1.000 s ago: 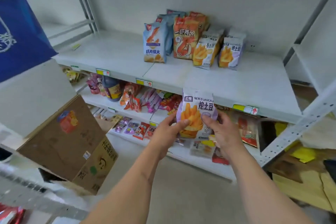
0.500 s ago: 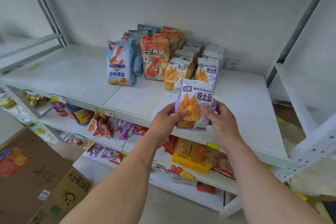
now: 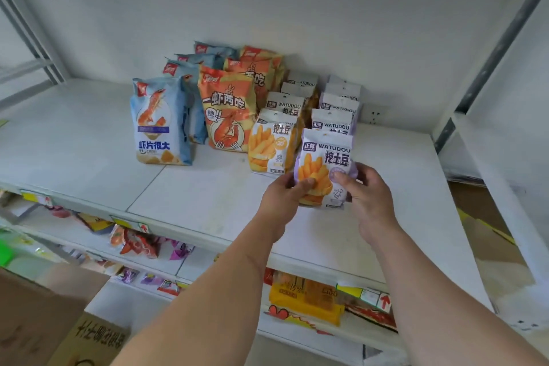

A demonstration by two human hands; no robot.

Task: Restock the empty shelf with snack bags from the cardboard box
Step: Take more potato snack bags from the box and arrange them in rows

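Note:
A purple-and-white snack bag [image 3: 325, 162] with fries printed on it stands upright at the front of the right-hand row on the white shelf [image 3: 208, 196]. My left hand [image 3: 282, 196] grips its lower left edge and my right hand [image 3: 367, 196] its lower right edge. Behind it stands a row of the same purple bags [image 3: 337, 110]. To its left are a row of orange fries bags [image 3: 271, 142], a row of orange shrimp bags [image 3: 227, 110] and a row of blue shrimp bags [image 3: 157, 122]. The cardboard box [image 3: 44, 324] shows at the bottom left.
The shelf's left part [image 3: 74, 134] and right part [image 3: 401, 175] are bare. Grey uprights [image 3: 499, 47] frame the bay at both sides. Lower shelves hold mixed snacks, among them a yellow pack [image 3: 306, 300]. Flattened cardboard [image 3: 487, 235] lies on the floor at the right.
Both hands have carried the purple bag up from below the shelf edge and forward onto the shelf, to the front of the purple row. The view has moved closer to the shelf.

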